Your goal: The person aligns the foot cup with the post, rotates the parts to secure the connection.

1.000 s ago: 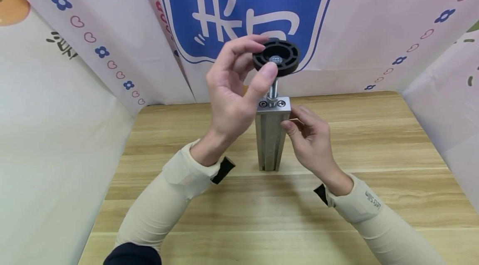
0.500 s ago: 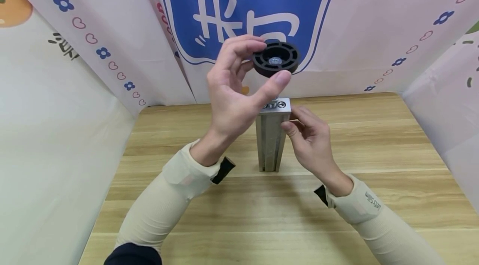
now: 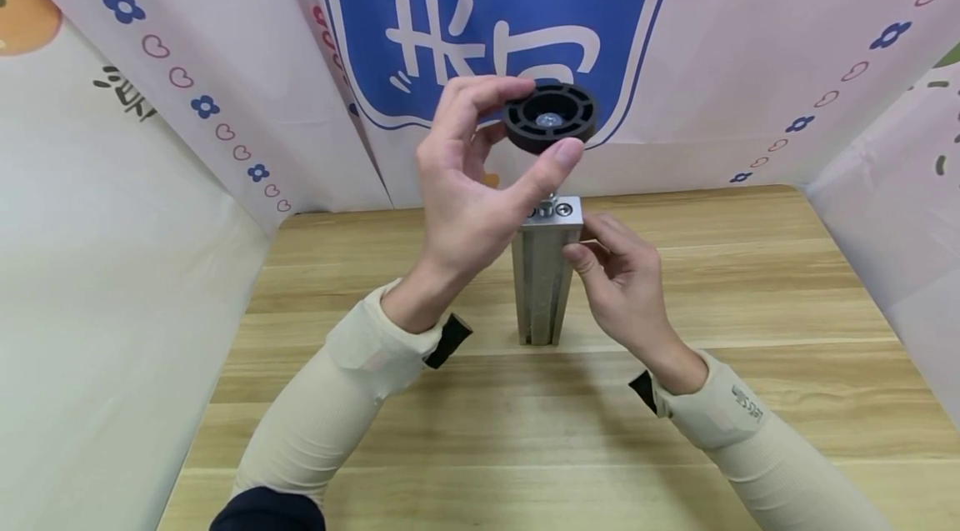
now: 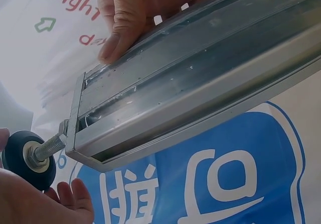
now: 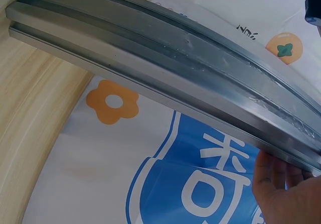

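In the head view an aluminium profile [image 3: 542, 289] stands upright on the table, a metal end plate [image 3: 552, 219] screwed to its top. Above the plate is a levelling foot [image 3: 551, 120] with a round black base facing up. My left hand [image 3: 474, 189] holds the base by its rim, thumb in front and fingers behind. The left wrist view shows the foot's threaded rod [image 4: 52, 145] running into the plate, with a nut [image 4: 33, 154] at the base. My right hand [image 3: 628, 277] grips the profile's right side near its top, thumb in front.
The wooden table [image 3: 420, 448] spreads around the profile. A printed cloth [image 3: 750, 81] with a blue sign hangs close behind, and white side panels [image 3: 127, 264] border the table. Both wrists wear pale sleeves [image 3: 322, 414] with black pieces at the cuffs.
My left thumb has slid from the middle of the foot's base to its front rim and now covers most of the rod. The base has shifted very slightly left. My right hand and the profile stay put.
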Available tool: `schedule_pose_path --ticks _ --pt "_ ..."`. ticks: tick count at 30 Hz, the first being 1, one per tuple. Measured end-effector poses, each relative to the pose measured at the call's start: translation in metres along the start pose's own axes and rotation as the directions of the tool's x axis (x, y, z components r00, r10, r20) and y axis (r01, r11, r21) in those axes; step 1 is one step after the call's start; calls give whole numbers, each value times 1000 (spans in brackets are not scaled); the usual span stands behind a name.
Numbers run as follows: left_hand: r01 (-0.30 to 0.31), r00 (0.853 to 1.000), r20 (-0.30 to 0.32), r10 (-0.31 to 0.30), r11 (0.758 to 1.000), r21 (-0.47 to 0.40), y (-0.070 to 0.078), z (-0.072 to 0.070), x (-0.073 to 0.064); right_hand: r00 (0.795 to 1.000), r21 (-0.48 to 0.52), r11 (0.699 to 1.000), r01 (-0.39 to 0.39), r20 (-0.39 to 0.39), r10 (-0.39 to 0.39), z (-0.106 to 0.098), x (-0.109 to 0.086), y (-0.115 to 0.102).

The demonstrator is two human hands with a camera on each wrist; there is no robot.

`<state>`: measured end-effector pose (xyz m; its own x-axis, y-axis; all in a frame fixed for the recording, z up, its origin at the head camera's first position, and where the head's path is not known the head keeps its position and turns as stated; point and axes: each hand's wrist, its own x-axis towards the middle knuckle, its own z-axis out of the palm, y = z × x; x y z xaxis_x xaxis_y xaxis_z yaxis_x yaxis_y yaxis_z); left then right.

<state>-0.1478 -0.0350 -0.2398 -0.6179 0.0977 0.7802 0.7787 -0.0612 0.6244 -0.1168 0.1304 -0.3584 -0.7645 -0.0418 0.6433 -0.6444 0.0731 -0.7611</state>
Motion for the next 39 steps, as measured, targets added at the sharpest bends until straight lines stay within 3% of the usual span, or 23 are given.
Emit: schedule_pose_path --ticks 19,25,32,39 --pt "-24 999 -22 23 999 -29 -3 -1 -1 1000 -1 1000 -7 -13 7 1 0 0" --pt "-37 999 -12 36 997 -69 -6 -5 -2 1000 -4 1000 -10 -24 10 2 0 1" --pt "-54 998 14 55 997 -59 -6 -5 -2 1000 -5 1000 -19 -22 19 1 0 1" --pt "-22 1000 16 24 997 -80 -4 -5 -4 1000 7 1000 -6 -21 6 1 0 0"
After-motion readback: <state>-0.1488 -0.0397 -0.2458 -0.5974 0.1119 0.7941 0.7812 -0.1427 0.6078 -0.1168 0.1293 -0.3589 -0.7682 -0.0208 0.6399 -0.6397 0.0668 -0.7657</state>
